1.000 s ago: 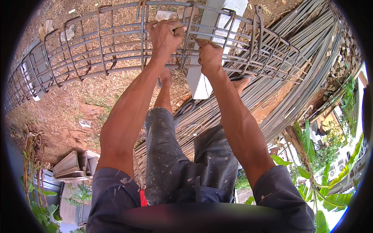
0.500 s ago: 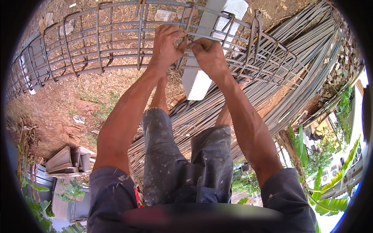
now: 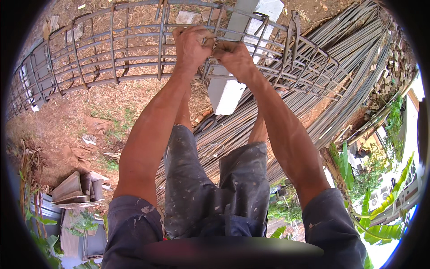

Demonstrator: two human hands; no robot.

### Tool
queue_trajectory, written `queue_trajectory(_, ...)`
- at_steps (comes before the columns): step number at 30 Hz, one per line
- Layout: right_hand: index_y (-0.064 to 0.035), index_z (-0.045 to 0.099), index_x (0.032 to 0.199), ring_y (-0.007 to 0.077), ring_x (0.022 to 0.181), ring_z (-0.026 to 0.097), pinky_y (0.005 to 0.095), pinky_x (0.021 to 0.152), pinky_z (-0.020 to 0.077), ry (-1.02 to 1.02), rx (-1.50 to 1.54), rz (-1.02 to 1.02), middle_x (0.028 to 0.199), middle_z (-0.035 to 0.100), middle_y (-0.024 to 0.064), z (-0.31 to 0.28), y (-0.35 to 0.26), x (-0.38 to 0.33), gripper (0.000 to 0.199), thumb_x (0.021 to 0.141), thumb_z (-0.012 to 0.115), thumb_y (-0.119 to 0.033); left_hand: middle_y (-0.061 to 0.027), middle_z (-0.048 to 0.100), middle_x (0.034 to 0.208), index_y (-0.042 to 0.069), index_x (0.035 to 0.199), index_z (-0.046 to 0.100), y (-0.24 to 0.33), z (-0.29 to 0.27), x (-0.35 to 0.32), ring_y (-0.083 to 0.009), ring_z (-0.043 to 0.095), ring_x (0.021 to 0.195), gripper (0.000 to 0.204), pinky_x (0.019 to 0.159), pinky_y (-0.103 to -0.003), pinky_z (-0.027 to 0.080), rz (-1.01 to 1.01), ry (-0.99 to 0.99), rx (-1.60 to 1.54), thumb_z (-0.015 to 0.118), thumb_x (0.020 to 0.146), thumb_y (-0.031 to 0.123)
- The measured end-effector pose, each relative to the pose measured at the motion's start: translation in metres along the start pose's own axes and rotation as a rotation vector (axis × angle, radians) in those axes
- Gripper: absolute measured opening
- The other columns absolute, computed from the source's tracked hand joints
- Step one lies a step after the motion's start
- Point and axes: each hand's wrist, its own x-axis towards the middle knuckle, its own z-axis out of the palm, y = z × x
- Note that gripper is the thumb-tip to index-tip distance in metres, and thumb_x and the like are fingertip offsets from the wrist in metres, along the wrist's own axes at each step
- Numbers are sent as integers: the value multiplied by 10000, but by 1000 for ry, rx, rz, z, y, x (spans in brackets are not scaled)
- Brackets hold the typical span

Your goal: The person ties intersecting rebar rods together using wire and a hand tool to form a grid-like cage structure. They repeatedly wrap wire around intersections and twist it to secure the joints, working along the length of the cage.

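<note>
A long rebar cage point(image 3: 112, 41) of grey bars and square stirrups runs across the top of the view. At its middle, next to a stirrup, my left hand point(image 3: 192, 47) is closed, thumb and fingers bent together by a lengthwise bar. Just to its right, my right hand point(image 3: 236, 59) is also closed in a pinch, its fingertips almost touching the left thumb. What the fingers hold is too small and hidden to make out. Steel pincers point(image 3: 295, 21) hang on the cage to the right, handles pointing down between the bars.
A pale concrete-like block point(image 3: 225, 96) lies under the cage, with another light support point(image 3: 32, 85) at far left. A large bundle of loose rebar point(image 3: 331, 110) spreads on the right and beneath my legs. Wooden troughs point(image 3: 71, 190) sit at lower left; dry litter covers the ground.
Both hands have shifted slightly up and left along the cage, still closed and close together. The pincers hang in the same place on the cage.
</note>
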Motion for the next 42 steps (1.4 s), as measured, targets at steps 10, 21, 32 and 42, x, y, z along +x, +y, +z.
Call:
queue_trajectory(10, 12, 448, 1340, 357, 1114, 601, 406, 969, 479, 711, -480, 212, 1223, 603, 224, -136, 117, 5, 780, 764, 732, -430, -59, 711, 945, 108, 919, 732, 6, -5, -5, -251, 623, 981, 138, 1015, -414, 348, 11, -24, 105, 704, 786, 132)
queue_trajectory(21, -21, 515, 1277, 388, 1067, 631, 463, 923, 488, 312, -744, 332, 1122, 658, 239, -164, 77, -4, 554, 809, 533, -318, -144, 626, 1091, 52, 1061, 701, 60, 0, -50, -282, 578, 1041, 208, 893, -377, 472, -347, 252, 115, 619, 895, 147)
queue_trajectory(32, -56, 564, 1226, 312, 785, 656, 432, 731, 501, -208, -774, -114, 854, 670, 196, -119, -33, -49, 348, 890, 540, -142, 4, 520, 689, 83, 1044, 583, 82, 40, -23, -89, 428, 498, 207, 438, -230, 329, -1342, 596, -1786, 527, 997, 277)
queue_trajectory(42, -182, 342, 1485, 412, 964, 649, 474, 828, 513, -278, -1073, -47, 1014, 656, 289, -82, -54, -46, 788, 745, 462, 62, 20, 422, 521, 49, 779, 604, 111, 36, -6, -67, 313, 409, 219, 382, -253, 223, -1479, 813, -1608, 557, 948, 180)
